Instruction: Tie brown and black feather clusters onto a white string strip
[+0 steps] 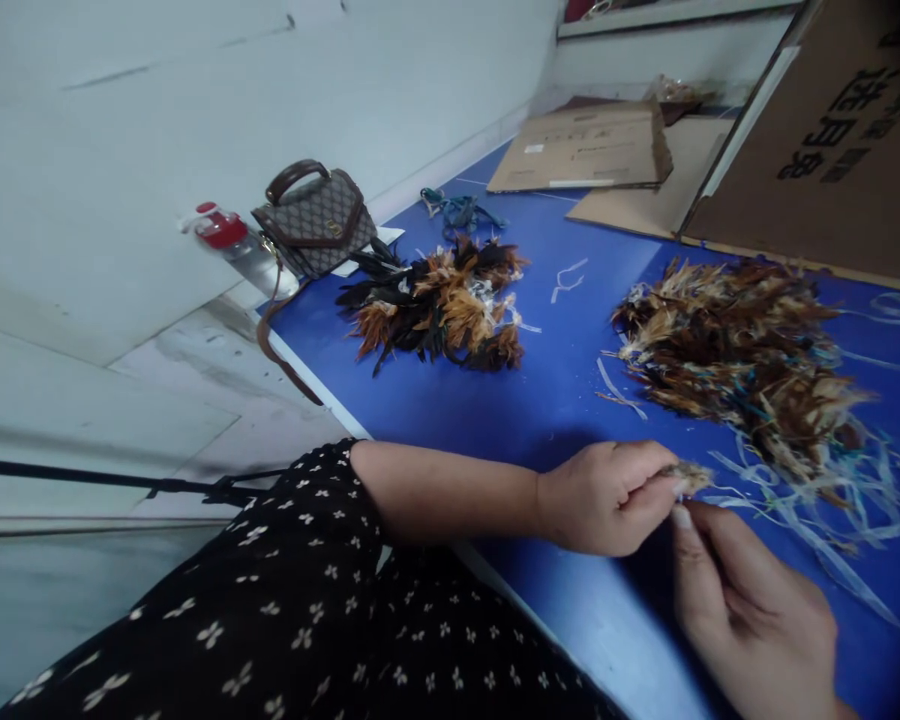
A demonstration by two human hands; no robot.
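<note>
My left hand rests on the blue table with its fingers curled, pinching a small tuft of pale brown feathers. My right hand comes up from below, thumb and forefinger closed at the same tuft. Just beyond lies a big heap of brown, tan and teal feathers with pale plastic strips trailing from it. A smaller pile of black and orange feathers lies further left.
A patterned handbag and a red-capped bottle stand at the table's left edge. Flattened cardboard boxes and a large upright carton line the far side. A teal bundle lies behind the small pile.
</note>
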